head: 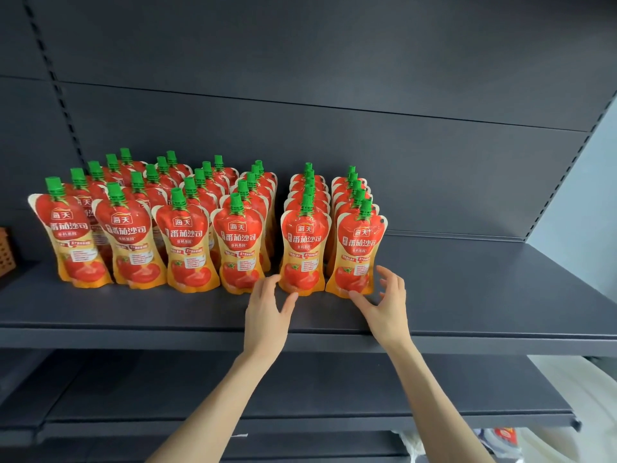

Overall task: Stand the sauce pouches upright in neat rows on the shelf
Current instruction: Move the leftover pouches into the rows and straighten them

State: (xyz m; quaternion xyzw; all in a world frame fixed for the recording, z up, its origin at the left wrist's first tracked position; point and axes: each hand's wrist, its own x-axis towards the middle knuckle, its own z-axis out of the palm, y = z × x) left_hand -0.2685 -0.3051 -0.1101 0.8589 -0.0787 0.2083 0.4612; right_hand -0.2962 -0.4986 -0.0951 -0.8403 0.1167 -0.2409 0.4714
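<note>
Several red and orange tomato sauce pouches with green caps stand upright in rows running front to back on the dark shelf (pixel 133 315). The two rightmost rows stand slightly apart from the others, fronted by one pouch (pixel 304 252) and another pouch (pixel 359 259). My left hand (pixel 267 305) is open with fingers spread, just left of and below the first of these, fingertips near its base. My right hand (pixel 387 299) is open beside the rightmost front pouch, thumb at its bottom corner, fingers curved off its right edge. Neither hand holds anything.
Bare shelf surface (pixel 484 289) extends to the right of the rows. A brown perforated object (pixel 6 252) sits at the far left edge. A lower shelf (pixel 300 389) lies beneath. White bags and a red package (pixel 504 436) lie at the bottom right.
</note>
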